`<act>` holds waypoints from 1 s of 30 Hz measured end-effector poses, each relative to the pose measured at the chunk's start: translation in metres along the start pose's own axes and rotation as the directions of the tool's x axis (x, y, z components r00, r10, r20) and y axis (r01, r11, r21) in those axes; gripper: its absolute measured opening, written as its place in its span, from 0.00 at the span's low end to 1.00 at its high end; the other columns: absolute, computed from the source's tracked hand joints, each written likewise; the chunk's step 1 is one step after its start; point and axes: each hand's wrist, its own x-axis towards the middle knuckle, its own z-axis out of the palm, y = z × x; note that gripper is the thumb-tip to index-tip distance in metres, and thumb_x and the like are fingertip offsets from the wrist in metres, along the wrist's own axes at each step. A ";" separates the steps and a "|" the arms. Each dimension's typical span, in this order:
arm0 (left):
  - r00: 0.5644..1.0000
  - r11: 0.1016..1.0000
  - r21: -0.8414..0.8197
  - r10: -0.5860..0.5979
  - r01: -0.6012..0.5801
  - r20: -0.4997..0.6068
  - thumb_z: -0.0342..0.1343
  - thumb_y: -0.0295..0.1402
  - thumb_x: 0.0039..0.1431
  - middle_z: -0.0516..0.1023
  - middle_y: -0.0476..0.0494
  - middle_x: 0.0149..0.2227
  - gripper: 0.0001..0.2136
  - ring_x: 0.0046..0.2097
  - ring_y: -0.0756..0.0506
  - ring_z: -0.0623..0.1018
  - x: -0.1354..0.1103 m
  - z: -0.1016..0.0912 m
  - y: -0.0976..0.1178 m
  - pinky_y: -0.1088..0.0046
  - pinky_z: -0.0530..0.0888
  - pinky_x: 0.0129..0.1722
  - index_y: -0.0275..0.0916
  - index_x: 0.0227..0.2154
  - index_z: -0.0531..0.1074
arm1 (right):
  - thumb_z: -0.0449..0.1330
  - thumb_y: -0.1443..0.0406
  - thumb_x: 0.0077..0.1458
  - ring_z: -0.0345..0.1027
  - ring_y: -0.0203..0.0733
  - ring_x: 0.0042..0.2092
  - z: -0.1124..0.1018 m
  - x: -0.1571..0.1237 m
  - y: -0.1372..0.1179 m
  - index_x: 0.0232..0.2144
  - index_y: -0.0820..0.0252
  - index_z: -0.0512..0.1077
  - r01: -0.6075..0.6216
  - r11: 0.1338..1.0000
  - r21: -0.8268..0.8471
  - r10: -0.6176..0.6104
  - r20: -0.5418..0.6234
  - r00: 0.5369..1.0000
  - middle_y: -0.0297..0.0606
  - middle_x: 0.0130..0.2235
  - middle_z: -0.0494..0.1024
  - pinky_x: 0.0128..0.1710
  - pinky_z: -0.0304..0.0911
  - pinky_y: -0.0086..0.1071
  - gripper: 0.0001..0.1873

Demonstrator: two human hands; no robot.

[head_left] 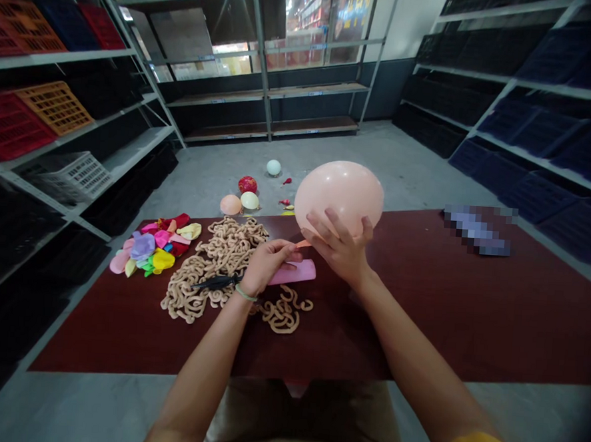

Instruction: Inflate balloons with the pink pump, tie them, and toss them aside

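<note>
A large inflated pale pink balloon (344, 194) is held above the table between my hands. My left hand (267, 262) is closed, pinching the balloon's narrow orange-looking neck. My right hand (341, 244) lies against the balloon's near side, its fingers spread over the skin to hold it. Below my left hand lies a balloon pump with a pink barrel (297, 273) and a black tapered end (216, 282), partly hidden by that hand. Tan curly cord-like pieces (234, 244) form a pile on the left, with a smaller bunch (285, 310) nearer me.
Deflated coloured balloons (154, 246) are heaped at the left of the dark red table (470, 312). A blurred-out item (478, 231) sits at the far right. Beyond the table, inflated balloons, including a red one (247, 185), rest on the floor. Shelves with crates (56, 110) stand around.
</note>
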 end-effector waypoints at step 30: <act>0.955 0.977 0.054 0.214 -0.207 -0.204 0.64 0.36 0.52 0.79 0.43 0.30 0.09 0.32 0.49 0.78 0.017 -0.018 -0.014 0.73 0.76 0.33 0.35 0.31 0.74 | 0.57 0.56 0.63 0.67 0.42 0.44 -0.055 -0.055 -0.050 0.46 0.56 0.75 -0.104 0.836 0.539 -0.184 0.454 0.872 0.40 0.43 0.77 0.44 0.60 0.36 0.14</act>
